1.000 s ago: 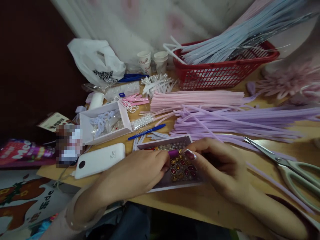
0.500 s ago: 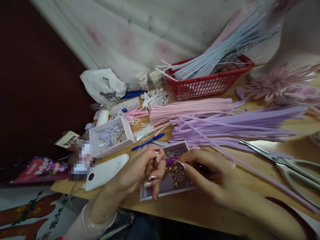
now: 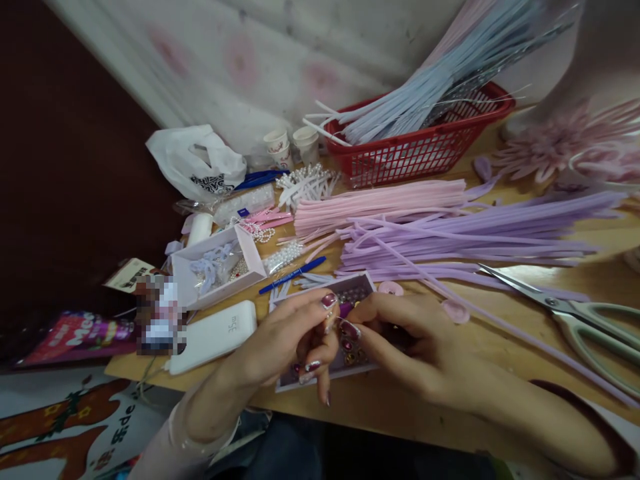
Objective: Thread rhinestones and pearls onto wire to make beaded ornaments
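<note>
Small bright-purple piece [image 3: 351, 307], mostly hidden between left hand [image 3: 295, 333] and right hand [image 3: 425, 340], by the shallow pale-lilac box [image 3: 345, 373]: probably light, slippery; I'd pinch one end. Whether either hand grips it, I can't tell.

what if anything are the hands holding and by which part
Left hand and right hand are close together over the box; anything pinched, and its held part, is too small to tell.

Plastic bag [image 3: 173, 160] upper left, paper cups [image 3: 306, 145] to its right
A power bank [image 3: 215, 339] lies lower left, a packet [image 3: 75, 337] nearer the edge.
</note>
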The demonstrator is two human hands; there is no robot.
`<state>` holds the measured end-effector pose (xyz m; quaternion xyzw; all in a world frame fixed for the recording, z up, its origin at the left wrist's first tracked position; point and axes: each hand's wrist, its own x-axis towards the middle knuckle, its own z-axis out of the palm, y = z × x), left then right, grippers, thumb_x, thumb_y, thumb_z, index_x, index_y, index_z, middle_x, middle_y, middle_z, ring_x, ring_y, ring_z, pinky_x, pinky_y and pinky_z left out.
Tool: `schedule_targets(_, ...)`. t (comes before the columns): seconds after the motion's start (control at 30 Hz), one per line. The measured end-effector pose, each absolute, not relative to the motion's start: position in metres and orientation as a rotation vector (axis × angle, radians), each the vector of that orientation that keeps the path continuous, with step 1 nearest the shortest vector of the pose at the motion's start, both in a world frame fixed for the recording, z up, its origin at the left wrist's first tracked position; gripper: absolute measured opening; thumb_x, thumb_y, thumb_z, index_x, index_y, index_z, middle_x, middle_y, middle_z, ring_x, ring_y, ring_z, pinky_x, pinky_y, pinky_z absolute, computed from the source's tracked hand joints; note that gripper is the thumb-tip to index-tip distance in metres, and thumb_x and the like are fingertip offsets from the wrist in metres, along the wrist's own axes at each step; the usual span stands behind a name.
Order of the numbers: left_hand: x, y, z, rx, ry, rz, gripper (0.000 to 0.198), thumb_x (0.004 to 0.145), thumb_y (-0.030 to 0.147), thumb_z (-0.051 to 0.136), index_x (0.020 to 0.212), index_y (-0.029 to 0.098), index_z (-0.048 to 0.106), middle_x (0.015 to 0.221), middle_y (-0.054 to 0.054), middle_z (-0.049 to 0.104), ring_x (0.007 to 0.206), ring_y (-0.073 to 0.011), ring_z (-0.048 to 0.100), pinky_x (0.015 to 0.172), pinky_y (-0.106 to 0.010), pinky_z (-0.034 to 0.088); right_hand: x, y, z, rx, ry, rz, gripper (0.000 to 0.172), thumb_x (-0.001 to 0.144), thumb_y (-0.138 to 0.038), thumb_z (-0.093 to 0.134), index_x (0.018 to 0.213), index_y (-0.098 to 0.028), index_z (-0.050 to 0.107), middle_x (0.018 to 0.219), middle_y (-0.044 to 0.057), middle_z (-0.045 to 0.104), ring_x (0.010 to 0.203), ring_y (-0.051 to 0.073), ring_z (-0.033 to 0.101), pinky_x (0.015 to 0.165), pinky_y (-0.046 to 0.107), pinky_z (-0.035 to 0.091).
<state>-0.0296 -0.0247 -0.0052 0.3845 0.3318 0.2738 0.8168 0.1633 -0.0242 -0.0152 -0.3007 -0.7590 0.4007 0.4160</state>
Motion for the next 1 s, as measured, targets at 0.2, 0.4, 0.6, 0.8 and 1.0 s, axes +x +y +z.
schedule_targets(0.2,-0.028,-0.0278,-0.0013,0.869,0.829,0.577,0.026,0.096,0.036,0.046,0.075,0.02,0.044,0.045,0.01,0.041,0.033,-0.0045,0.037,0.042,-0.018,0.053,0.1646,-0.0231,-0.0159,-0.764,-1.942,1.031,0.016,0.092,-0.015,0.054,0.077,-0.018,0.061,0.055,-0.004,0.053,0.048,0.008,0.045,0.046,0.02,0.035)
schedule_targets(0.4,-0.0281,-0.0276,-0.001,0.867,0.828,0.59,0.026,0.095,0.035,0.046,0.075,0.02,0.045,0.047,0.01,0.041,0.035,-0.0046,0.035,0.042,-0.019,0.054,0.1643,-0.0231,-0.0165,-0.776,-1.943,1.06,0.017,0.092,-0.015,0.054,0.077,-0.018,0.061,0.054,-0.005,0.052,0.046,0.008,0.044,0.044,0.02,0.033)
schedule_targets(0.6,-0.0281,-0.0275,-0.0012,0.874,0.838,0.593,0.026,0.096,0.035,0.045,0.075,0.02,0.045,0.047,0.01,0.041,0.035,-0.0042,0.036,0.043,-0.019,0.054,0.1634,-0.0215,-0.0153,-0.757,-1.948,1.062,0.016,0.09,-0.013,0.054,0.077,-0.017,0.062,0.054,-0.005,0.053,0.046,0.007,0.044,0.043,0.019,0.032)
schedule_targets(0.8,-0.0289,-0.0277,-0.0024,0.92,0.857,0.588,0.026,0.096,0.036,0.047,0.076,0.02,0.046,0.049,0.01,0.041,0.038,-0.0048,0.037,0.046,-0.02,0.055,0.1644,-0.0206,-0.0137,-0.755,-1.935,1.086,0.016,0.09,-0.013,0.054,0.077,-0.016,0.063,0.054,-0.005,0.051,0.046,0.007,0.043,0.044,0.02,0.032)
schedule_targets(1.0,-0.0294,-0.0306,-0.0005,0.973,0.929,0.612,0.027,0.096,0.037,0.048,0.077,0.019,0.049,0.049,0.009,0.042,0.041,-0.0059,0.044,0.05,-0.02,0.055,0.1657,-0.0161,-0.0145,-0.754,-1.977,1.175,0.012,0.093,-0.014,0.054,0.085,-0.015,0.063,0.061,-0.004,0.056,0.05,0.007,0.047,0.047,0.018,0.035)
